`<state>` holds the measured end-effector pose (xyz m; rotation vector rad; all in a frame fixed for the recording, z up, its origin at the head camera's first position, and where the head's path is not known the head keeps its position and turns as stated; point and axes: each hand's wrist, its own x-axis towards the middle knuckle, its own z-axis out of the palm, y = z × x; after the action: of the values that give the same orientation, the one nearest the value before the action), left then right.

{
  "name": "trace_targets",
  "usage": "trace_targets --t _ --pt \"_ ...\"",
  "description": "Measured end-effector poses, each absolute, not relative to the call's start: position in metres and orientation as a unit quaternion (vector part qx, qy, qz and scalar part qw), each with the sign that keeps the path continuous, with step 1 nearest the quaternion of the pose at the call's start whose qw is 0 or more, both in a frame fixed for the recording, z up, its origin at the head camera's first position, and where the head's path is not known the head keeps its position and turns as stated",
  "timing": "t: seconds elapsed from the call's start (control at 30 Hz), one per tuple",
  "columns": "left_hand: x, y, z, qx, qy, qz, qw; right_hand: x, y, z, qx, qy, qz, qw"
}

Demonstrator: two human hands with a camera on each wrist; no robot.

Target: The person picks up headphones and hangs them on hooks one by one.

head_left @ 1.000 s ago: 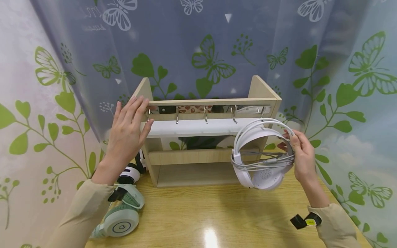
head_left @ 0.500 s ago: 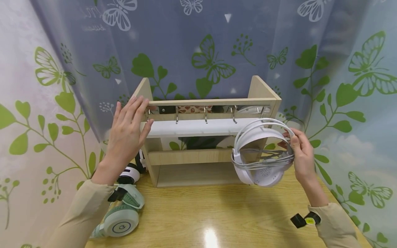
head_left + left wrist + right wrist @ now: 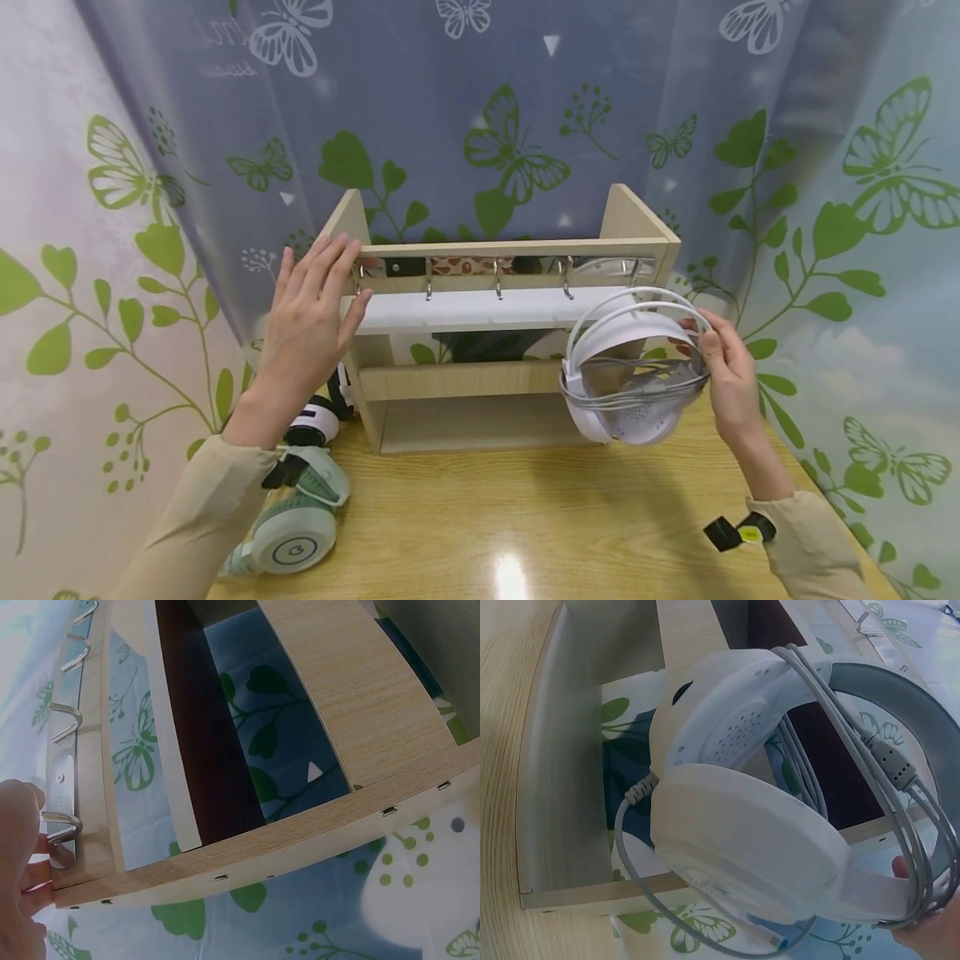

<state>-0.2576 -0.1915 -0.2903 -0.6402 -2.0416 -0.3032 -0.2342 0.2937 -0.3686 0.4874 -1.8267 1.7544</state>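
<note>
My right hand (image 3: 731, 379) grips one side of a pair of white headphones (image 3: 591, 417), thumb toward me. The headphones hang in front of the right end of a wooden rack (image 3: 480, 379), headband up. Their grey cable (image 3: 637, 398) is wound round them across the ear cups; in the right wrist view an ear cup (image 3: 742, 836) and the cable's thick connector (image 3: 893, 766) show. My left hand (image 3: 303, 325) rests on the rack's upper left corner, fingers extended. A row of metal hooks (image 3: 498, 279) runs under the rack's top bar, and the headphones overlap the area below the rightmost hooks.
Green-and-white headphones (image 3: 294, 537) lie on the wooden table (image 3: 450, 517) at the left, under my left forearm. Behind them sits a white-and-black headset (image 3: 318, 421) beside the rack. A white shelf board (image 3: 465, 308) spans the rack below the hooks. Printed curtains (image 3: 420, 83) surround the table.
The headphones have tilted in my right hand, their ear cups swinging slightly up and away from me. The left hand keeps its place on the rack.
</note>
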Motion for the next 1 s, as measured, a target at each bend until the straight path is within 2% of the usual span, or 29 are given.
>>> trace_targets --t 1.0 --pt "-0.259 -0.192 -0.291 -0.259 -0.838 -0.126 0.463 -0.222 0.314 -0.361 0.125 -0.785 0.558 0.238"
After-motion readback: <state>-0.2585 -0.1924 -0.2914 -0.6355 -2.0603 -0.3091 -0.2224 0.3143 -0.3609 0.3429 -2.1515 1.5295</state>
